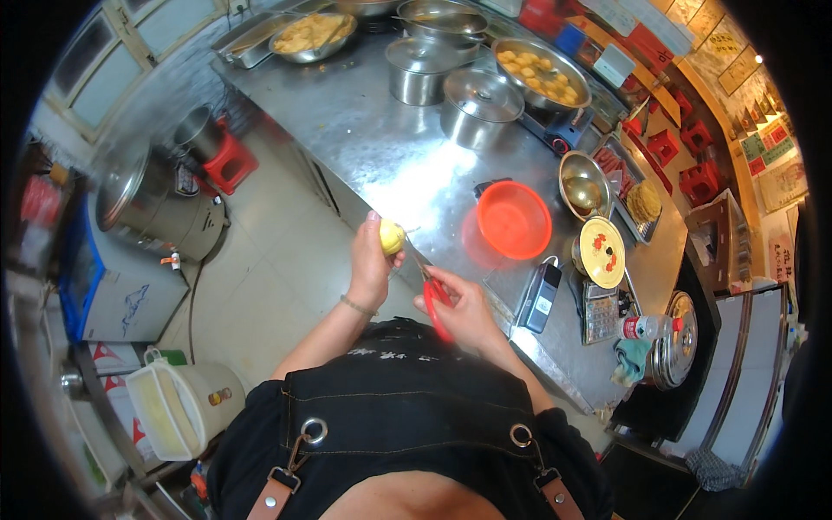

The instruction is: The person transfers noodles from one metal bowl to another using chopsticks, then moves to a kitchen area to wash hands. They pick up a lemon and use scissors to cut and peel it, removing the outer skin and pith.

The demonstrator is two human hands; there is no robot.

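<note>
My left hand (372,260) is closed round a small yellow round piece of food (392,236), held up just off the edge of the steel table (338,143). In my right hand (463,305) are red-handled scissors (437,305), their blades pointing up towards the yellow piece; whether they touch it I cannot tell. Beyond and to the right of my hands, a red plastic basin (513,221) stands on the table. A dark elongated device (541,299) lies nearer my right forearm.
Lidded steel pots (482,104) and a wide bowl of yellow balls in liquid (543,73) stand farther back. On the right are a steel bowl (585,188), a yellow-lidded container (602,252), a calculator (599,313) and a plastic bottle (643,327). A lidded bucket (188,409) stands at lower left.
</note>
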